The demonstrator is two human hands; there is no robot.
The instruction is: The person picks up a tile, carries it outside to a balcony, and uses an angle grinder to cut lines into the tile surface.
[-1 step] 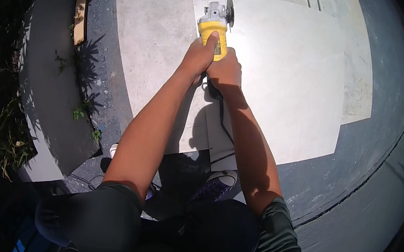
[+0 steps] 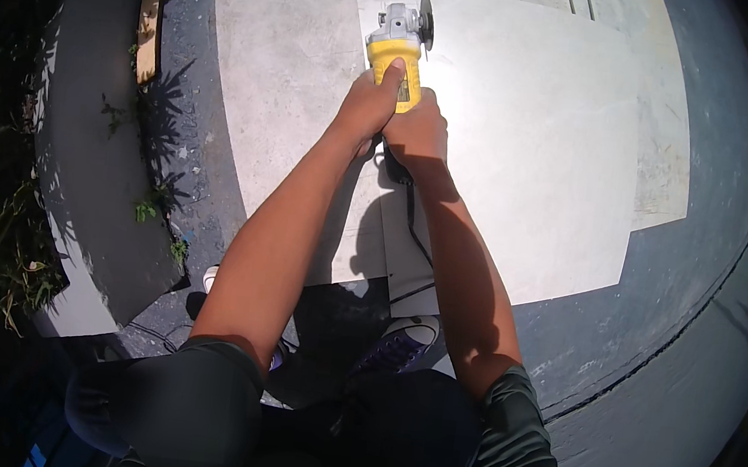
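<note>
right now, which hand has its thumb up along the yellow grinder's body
The left hand: its thumb lies along the yellow angle grinder, pointing toward the metal head. The right hand grips farther back, nearer the cord.

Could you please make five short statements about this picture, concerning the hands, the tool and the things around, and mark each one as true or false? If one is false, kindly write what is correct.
1. The left hand holds the yellow angle grinder. True.
2. The right hand is empty. False: it also grips the grinder.
3. The grinder's disc is on the right side of its head. True.
4. The light wooden strip lies at the right of the picture. False: it lies at the upper left.
5. A purple shoe with a pale toe shows between the forearms. True.
</note>
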